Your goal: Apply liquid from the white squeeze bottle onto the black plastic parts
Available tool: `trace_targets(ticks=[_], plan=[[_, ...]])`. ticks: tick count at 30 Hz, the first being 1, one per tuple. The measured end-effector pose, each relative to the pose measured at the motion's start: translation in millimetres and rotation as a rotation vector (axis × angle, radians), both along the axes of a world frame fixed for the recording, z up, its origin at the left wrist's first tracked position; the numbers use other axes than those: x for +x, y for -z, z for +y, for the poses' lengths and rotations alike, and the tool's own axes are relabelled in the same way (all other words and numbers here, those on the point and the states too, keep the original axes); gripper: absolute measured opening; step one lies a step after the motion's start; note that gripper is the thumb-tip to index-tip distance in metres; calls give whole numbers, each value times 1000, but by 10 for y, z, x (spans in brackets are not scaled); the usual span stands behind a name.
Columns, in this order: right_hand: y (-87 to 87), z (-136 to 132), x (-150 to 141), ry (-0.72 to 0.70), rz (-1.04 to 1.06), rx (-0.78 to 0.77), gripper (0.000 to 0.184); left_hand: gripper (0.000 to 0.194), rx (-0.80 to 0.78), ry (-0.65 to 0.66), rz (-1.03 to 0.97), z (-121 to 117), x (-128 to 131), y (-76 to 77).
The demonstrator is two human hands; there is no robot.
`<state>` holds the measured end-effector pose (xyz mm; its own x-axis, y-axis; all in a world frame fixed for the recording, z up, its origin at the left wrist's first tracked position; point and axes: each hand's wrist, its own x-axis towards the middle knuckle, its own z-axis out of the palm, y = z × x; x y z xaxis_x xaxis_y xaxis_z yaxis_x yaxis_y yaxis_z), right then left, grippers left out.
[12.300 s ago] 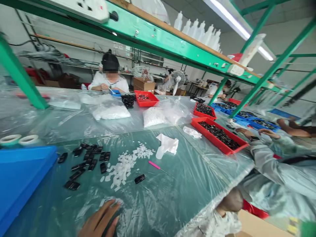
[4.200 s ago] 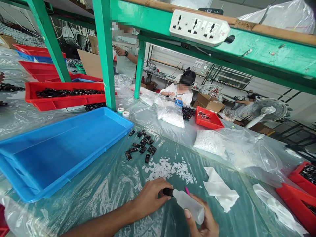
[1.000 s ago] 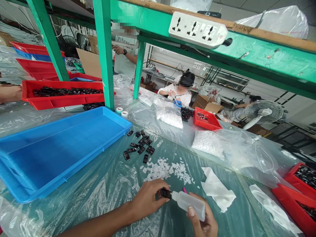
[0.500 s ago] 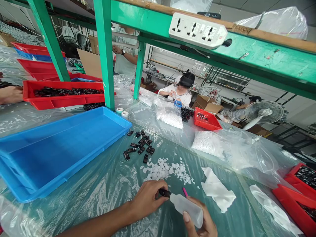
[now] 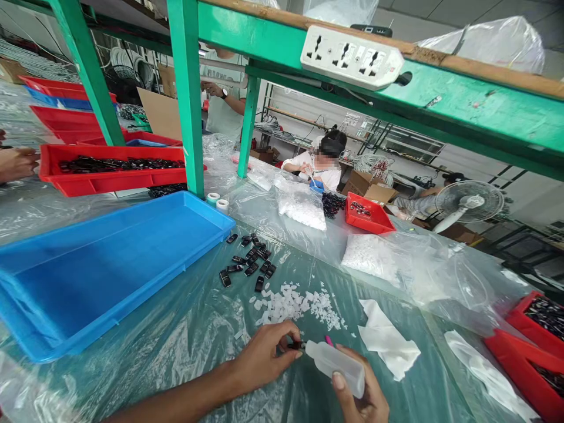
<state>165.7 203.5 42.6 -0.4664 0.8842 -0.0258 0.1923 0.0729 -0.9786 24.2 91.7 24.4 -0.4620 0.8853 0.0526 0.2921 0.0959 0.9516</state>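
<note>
My right hand (image 5: 359, 395) grips a small translucent squeeze bottle (image 5: 337, 367), lying nearly level with its nozzle pointing left. My left hand (image 5: 264, 355) pinches a small black part (image 5: 296, 345) right at the bottle's tip. Just beyond my hands lies a heap of small white plastic pieces (image 5: 295, 303). Farther back, several black parts (image 5: 251, 263) are scattered on the plastic-covered table. A pink-handled tool (image 5: 328, 340) pokes out behind the bottle.
A large blue tray (image 5: 101, 273) sits to the left. White cloths (image 5: 388, 341) lie to the right, bags of white pieces (image 5: 374, 255) behind. Red trays (image 5: 110, 170) hold black parts. Green shelf posts (image 5: 187, 100) and a power strip (image 5: 352, 56) stand overhead. Other people work farther back.
My left fingers have closed tighter round the black part at the bottle's nozzle, and the bottle has shifted slightly. Twelve seconds ago my view faced right, with only my left hand on the table.
</note>
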Motion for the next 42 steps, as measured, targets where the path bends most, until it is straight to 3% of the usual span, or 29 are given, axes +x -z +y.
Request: trace_targets(ticks=[5,13,19,27,42], plan=[[-14,22,-21,-8,26,-66,59,19,-20,-4,3,3,-10,27],[2,11,-13,6,24,-23,57,22,-29,-33,32,4,-22,41],[60,90,-36,-69,93,-152,53,23,11,-31,35,16,-29,60],[106,139,-69,-74,238,-289,48,25,46,-80,-144,31,-24,50],[124,120,-65,-67,222,-275,50,20,113,-32,-209,41,-14,50]])
